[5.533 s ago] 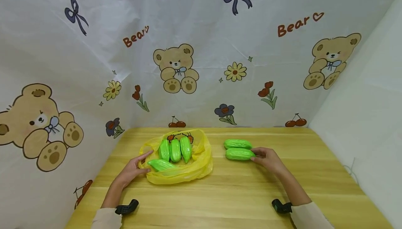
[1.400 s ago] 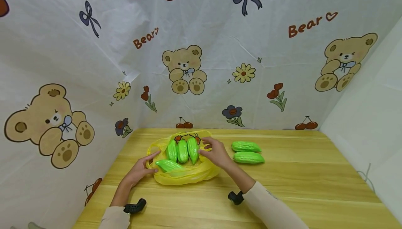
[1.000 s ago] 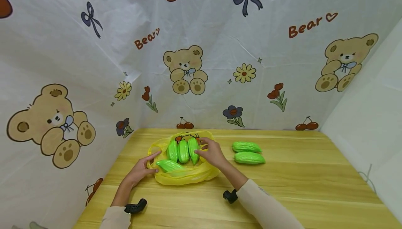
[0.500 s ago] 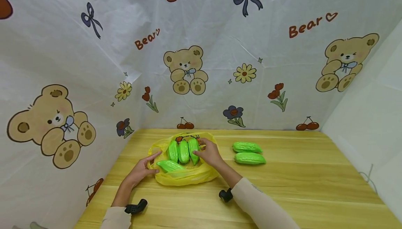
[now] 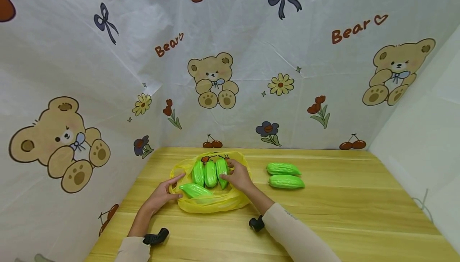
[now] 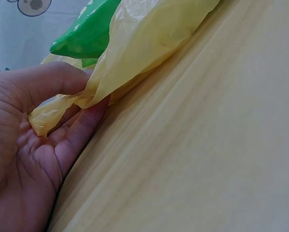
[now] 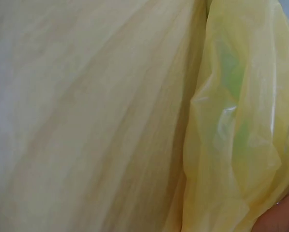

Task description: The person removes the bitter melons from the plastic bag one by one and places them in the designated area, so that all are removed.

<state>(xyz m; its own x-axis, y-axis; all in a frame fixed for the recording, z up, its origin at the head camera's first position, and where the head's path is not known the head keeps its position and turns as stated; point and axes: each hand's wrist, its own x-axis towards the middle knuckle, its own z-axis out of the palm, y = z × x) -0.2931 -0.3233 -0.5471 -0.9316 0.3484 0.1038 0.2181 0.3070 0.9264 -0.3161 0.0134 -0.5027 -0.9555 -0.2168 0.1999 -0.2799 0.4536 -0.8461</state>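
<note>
A yellow plastic bag [image 5: 215, 205] lies spread at the table's left half, its mouth facing up. Inside, three bright green bitter melons [image 5: 210, 174] stand side by side, and a fourth bitter melon [image 5: 194, 190] lies slanted at the front left. My left hand [image 5: 160, 196] pinches the bag's left edge; in the left wrist view the yellow film runs between thumb and fingers. Reaching in from the right, my right hand [image 5: 238, 177] has thumb and fingers around the rightmost bitter melon [image 5: 222, 170]. The right wrist view shows mostly the bag's side and only a sliver of hand.
Two bitter melons [image 5: 286, 181] lie parallel on the wooden table [image 5: 345, 202], right of the bag. A printed bear curtain [image 5: 251, 46] hangs behind and along the left. A white wall [image 5: 431, 134] borders the right side, with a thin cable [image 5: 424, 204] near it.
My right hand has left the nearer bitter melon on the table and moved left into the bag, closing around the rightmost one there. My left hand keeps its hold on the bag.
</note>
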